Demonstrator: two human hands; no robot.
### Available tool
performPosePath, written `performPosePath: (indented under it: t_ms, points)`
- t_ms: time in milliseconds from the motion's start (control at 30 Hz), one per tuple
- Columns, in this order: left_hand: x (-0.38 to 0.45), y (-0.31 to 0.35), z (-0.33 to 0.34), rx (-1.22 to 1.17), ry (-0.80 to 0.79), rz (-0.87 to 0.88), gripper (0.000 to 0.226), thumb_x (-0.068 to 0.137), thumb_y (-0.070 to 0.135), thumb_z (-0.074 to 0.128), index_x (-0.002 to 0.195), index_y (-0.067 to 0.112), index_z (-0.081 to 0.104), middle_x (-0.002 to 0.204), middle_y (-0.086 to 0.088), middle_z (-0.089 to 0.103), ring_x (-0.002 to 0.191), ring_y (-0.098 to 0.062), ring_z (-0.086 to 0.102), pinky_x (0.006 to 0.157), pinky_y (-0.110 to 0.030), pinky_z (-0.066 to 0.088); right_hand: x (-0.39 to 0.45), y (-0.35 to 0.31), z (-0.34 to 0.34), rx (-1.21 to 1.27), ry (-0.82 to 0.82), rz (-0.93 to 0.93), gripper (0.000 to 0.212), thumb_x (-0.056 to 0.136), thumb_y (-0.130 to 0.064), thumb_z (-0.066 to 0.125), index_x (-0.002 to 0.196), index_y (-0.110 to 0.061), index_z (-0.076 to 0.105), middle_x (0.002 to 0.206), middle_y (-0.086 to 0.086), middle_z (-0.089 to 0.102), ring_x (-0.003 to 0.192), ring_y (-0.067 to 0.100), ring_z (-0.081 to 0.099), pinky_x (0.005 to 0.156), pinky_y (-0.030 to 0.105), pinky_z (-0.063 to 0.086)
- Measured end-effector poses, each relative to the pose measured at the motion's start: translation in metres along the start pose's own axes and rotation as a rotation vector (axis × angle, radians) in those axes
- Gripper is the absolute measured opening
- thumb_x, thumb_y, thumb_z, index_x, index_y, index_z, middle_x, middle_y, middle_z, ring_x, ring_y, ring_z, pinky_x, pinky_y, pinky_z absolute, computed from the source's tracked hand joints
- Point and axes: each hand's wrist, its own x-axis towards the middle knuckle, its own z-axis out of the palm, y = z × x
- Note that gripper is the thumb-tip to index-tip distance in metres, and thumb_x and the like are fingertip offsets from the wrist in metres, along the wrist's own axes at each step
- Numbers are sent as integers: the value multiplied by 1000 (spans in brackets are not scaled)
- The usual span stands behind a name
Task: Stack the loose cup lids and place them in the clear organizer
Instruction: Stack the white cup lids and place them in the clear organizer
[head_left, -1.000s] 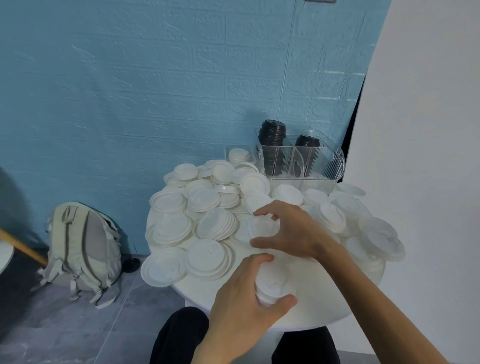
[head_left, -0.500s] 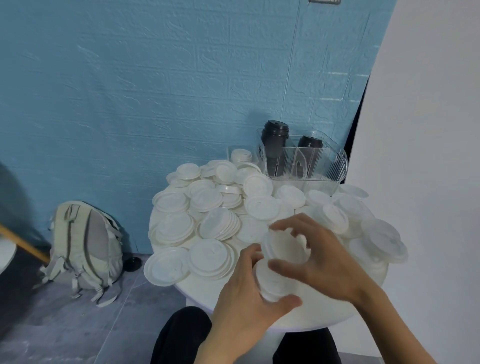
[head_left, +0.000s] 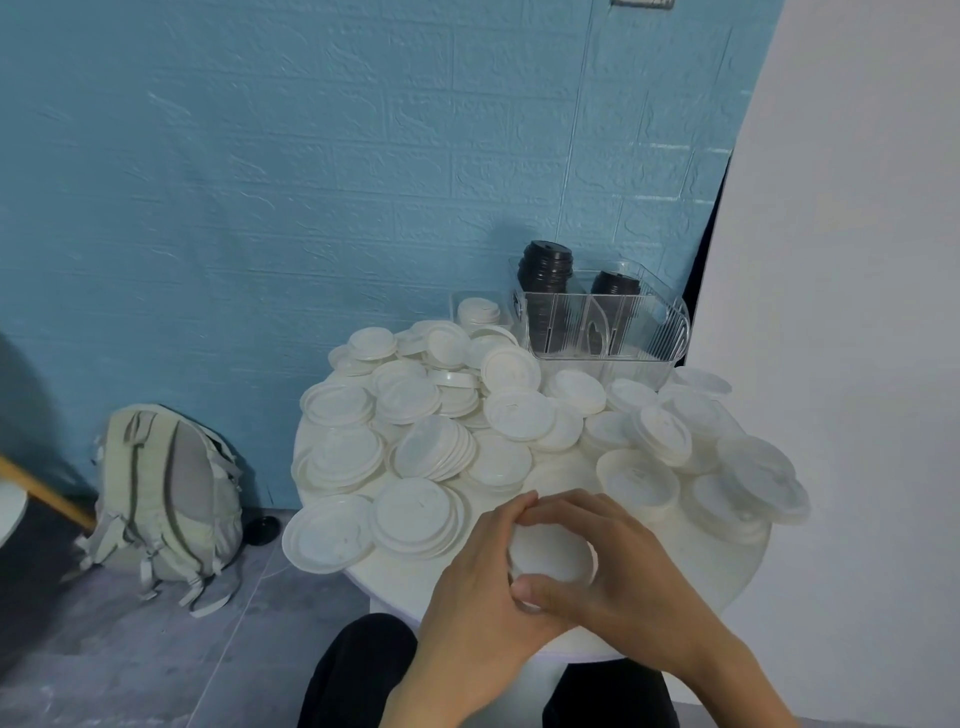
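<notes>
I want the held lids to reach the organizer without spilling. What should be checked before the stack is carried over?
1. Grip: left hand and right hand both curl round the stack of white lids: ok.
2. Lids nested squarely: fingers hide the stack's sides: cannot tell.
3. Room in the clear organizer: two stacks of black lids fill the back; the front compartments look empty through the wall: ok, probably.
4. Path: loose white lids lie piled between the hands and the organizer, so lift over them: not ok at table level.
5. Round white table's near edge: the stack sits inboard: ok.
</notes>
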Motion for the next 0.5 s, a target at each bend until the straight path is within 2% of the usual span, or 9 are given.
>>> performPosePath:
  t_ms: [100, 200, 367, 500]
  points:
    - [0, -1, 1, 22, -7, -19, 86, 71, 58, 77, 141, 62, 27, 138, 48, 35, 117, 22, 46, 95, -12, 46, 0, -1, -1, -13, -3, 27, 43, 73, -60, 77, 113, -52, 62, 120, -32, 58, 116, -1, 52, 94, 17, 40]
    - [-1, -1, 3, 33, -12, -36, 90, 74, 57, 75, 146, 60, 21, 136, 53, 30, 112, 30, 42, 94, -5, 41, 2, -2, -1, -33, -7, 56, 46, 70, -58, 78, 112, -47, 65, 116, -30, 59, 112, -3, 53, 92, 18, 42]
    - [-1, -2, 3, 57, -20, -33, 92, 78, 54, 75, 152, 53, 21, 141, 45, 33, 123, 19, 43, 99, -10, 43, -1, -1, 5, 21, 12, 86, 49, 63, -59, 76, 109, -46, 65, 119, -32, 57, 115, -4, 53, 95, 20, 42]
    - [-1, -3, 3, 60, -36, -34, 92, 79, 52, 76, 152, 54, 20, 141, 45, 33, 116, 26, 42, 97, -7, 41, -2, -2, 5, 34, 19, 99, 47, 67, -50, 84, 110, -45, 65, 120, -35, 56, 117, -6, 52, 96, 18, 41]
